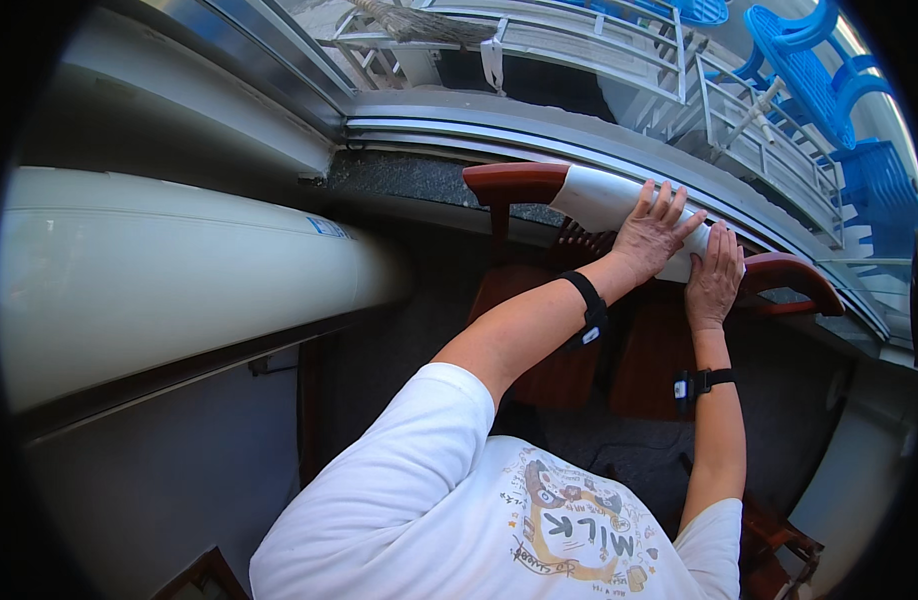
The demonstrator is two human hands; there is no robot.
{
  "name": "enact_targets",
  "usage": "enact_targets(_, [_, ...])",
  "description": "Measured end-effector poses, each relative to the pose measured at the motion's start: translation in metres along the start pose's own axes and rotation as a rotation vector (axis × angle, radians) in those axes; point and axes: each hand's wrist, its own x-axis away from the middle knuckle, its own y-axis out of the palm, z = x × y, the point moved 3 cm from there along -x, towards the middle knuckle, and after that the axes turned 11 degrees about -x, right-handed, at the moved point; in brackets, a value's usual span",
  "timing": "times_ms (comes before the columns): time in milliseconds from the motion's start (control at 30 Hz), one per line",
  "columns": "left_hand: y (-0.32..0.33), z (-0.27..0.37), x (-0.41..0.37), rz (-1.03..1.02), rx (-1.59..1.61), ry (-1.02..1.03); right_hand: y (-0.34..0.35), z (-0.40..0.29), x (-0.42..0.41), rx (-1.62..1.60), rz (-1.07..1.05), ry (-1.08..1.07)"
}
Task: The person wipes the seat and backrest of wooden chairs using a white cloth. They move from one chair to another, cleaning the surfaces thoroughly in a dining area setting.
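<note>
A white cloth (601, 196) lies draped over the curved top rail of a red-brown wooden chair (523, 180), beside the window sill. My left hand (650, 236) rests on the cloth, fingers spread and pointing over the rail. Close to its right, my right hand (714, 277) is wrapped over the cloth near the rail's right part, thumb on the near side and fingers across the top. Bare wood shows at both ends of the rail. The fingertips' far side and part of the cloth are hidden under my hands.
A sliding-window track (459, 135) runs just behind the chair. Outside stand metal racks (586, 45) and blue plastic chairs (796, 67). At left is a large cream-coloured rounded appliance (166, 255). Red-brown seats (654, 367) show below my arms.
</note>
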Motion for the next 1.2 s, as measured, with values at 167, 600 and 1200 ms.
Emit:
enact_targets(167, [0.002, -0.046, 0.017, 0.061, 0.013, 0.045, 0.012, -0.035, -0.017, -0.001, 0.007, -0.012])
enact_targets(600, [-0.041, -0.216, 0.131, -0.087, -0.325, -0.208, 0.080, -0.230, -0.099, -0.241, -0.056, -0.209])
enact_targets(1200, [0.011, -0.196, 0.112, -0.054, 0.083, -0.291, 0.061, -0.181, -0.087, 0.054, -0.195, -0.144])
